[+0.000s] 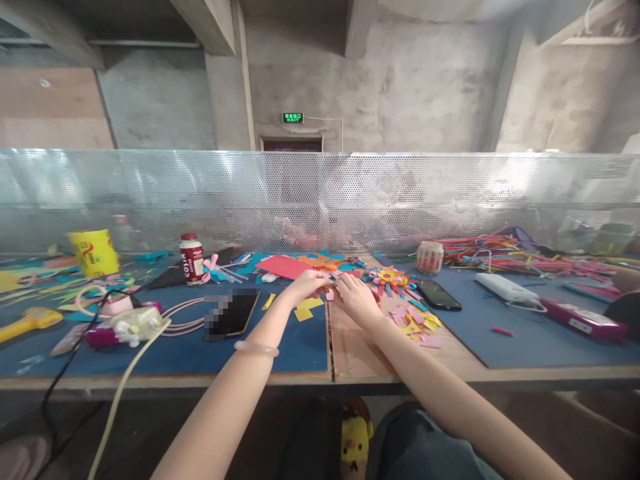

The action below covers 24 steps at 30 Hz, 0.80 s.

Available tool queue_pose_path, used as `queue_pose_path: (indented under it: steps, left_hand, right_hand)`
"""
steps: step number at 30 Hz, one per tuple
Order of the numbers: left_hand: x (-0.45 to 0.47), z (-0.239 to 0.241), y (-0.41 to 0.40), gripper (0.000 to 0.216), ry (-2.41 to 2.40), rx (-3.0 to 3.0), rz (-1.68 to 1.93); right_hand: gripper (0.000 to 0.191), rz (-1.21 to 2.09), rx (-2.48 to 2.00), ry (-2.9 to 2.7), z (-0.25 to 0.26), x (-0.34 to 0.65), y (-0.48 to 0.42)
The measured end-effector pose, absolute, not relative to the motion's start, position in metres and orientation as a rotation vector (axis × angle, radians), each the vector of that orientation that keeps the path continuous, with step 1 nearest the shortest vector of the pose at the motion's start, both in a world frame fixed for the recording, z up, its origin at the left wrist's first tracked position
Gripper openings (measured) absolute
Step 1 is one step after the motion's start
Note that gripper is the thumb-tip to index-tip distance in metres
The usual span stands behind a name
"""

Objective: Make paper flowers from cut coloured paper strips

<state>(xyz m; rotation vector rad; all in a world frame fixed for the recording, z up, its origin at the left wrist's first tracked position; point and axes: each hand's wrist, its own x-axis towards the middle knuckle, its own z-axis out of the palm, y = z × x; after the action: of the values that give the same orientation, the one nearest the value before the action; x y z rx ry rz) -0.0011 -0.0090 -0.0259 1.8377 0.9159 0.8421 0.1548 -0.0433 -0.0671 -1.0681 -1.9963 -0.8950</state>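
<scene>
My left hand (310, 285), with a pale bangle (257, 349) on its wrist, meets my right hand (356, 300) above the middle of the table. The fingers of both are closed and almost touch at the tips. What they pinch is small and mostly hidden by the fingers. Just behind my left hand lies a red sheet of paper (283, 267). Yellow paper pieces (306, 309) rest below it. Right of my right hand are a paper flower (390, 277) with a yellow centre and a pile of pink and yellow paper scraps (415, 321).
A black phone (439, 295), a white power strip (505, 288) and a glass jar (430, 257) stand to the right. Leftward are a dark tablet-like device (233, 313), a coffee bottle (192, 259), a yellow tub (94, 253) and cables. A perforated metal screen (375, 193) closes the back.
</scene>
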Motion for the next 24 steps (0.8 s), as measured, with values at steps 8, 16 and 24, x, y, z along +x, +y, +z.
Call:
queue_pose_path:
  steps: [8, 16, 24]
  left_hand:
    - [-0.006, -0.024, -0.007, 0.036, 0.827, 2.067, 0.87]
    - [-0.005, -0.018, -0.012, 0.03, 0.819, 2.124, 0.901]
    - [-0.004, -0.013, -0.019, 0.018, 0.844, 2.152, 0.874]
  right_hand:
    - [0.019, -0.638, -1.025, -1.826, -0.068, 0.16, -0.039]
    - [0.021, -0.299, -0.991, -1.729, -0.074, 0.164, -0.034]
    - [0.017, -0.296, -0.928, -1.742, -0.069, 0.164, -0.04]
